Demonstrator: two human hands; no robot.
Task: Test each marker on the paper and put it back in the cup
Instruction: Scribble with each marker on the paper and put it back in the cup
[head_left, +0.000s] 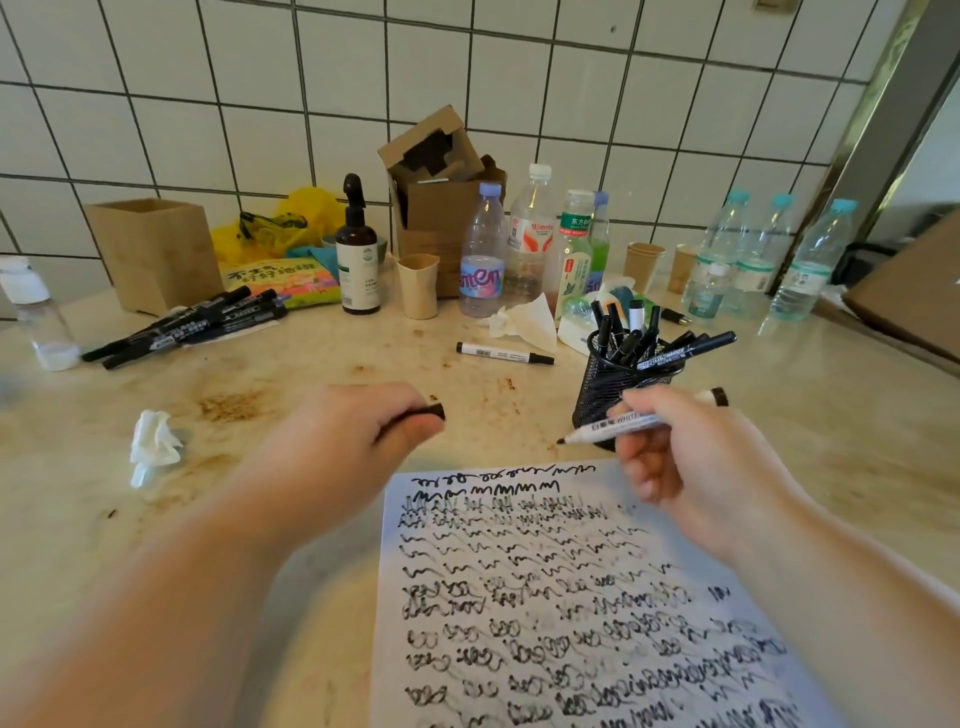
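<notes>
The whiteboard marker (618, 425), white-barrelled and uncapped, sits in the right hand (691, 457), whose fingers and thumb pinch it mid-barrel; its black tip points toward nine o'clock and hangs above the tabletop (270, 384) just beyond the top edge of the paper (561, 597). The left hand (358, 431) is curled around the black cap (434, 411), one end of which pokes out past the fingers, and it hovers at ten o'clock from the sheet. That sheet lies at the near right and is covered with rows of black scribbles (the topmost rows look sharpest). Directly behind the right hand, at twelve o'clock, stands the black mesh cup (605, 379), crowded with markers, one long black one leaning out toward two o'clock. A single white marker (504, 354), capped, lies flat on the tabletop at ten o'clock from the cup. Farther off, at ten o'clock from the left hand, a loose pile of black markers (187, 327) rests beside a wooden box (156, 254). A crumpled tissue (153, 444) lies at nine o'clock from the left hand.
</notes>
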